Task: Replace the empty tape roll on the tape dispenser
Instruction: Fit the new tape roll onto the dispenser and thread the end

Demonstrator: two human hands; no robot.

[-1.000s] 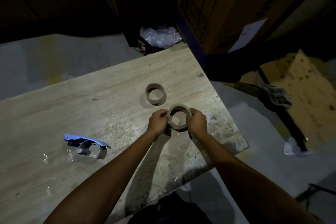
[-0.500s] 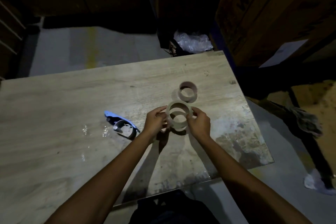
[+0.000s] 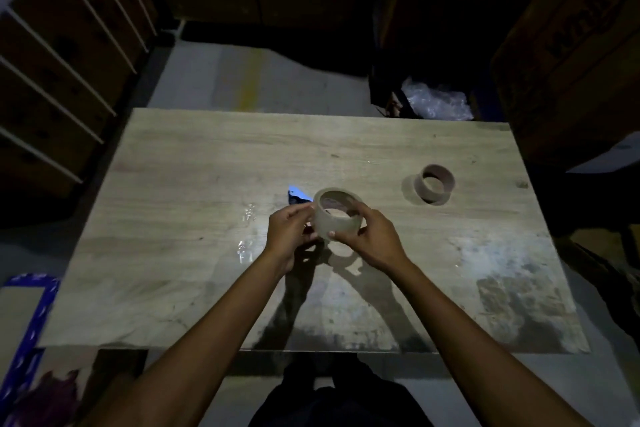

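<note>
A full roll of clear tape (image 3: pixel 337 215) is lifted above the wooden table (image 3: pixel 194 253), held between both hands. My left hand (image 3: pixel 289 234) pinches its left side and my right hand (image 3: pixel 375 237) wraps its right side. Right behind the roll and my left hand lies the blue tape dispenser (image 3: pixel 298 195); only its blue tip shows, the rest is hidden. The empty brown cardboard core (image 3: pixel 434 183) stands on the table to the right, apart from everything.
Bits of clear tape (image 3: pixel 247 246) lie on the table left of my hands. A bag of clear plastic (image 3: pixel 438 102) sits beyond the far edge. A large cardboard box (image 3: pixel 571 55) stands at the right, shelving (image 3: pixel 59 55) at the left.
Both hands have carried the tape roll left, from beside the empty core to right over the dispenser. The view has swung so the table now sits square.
</note>
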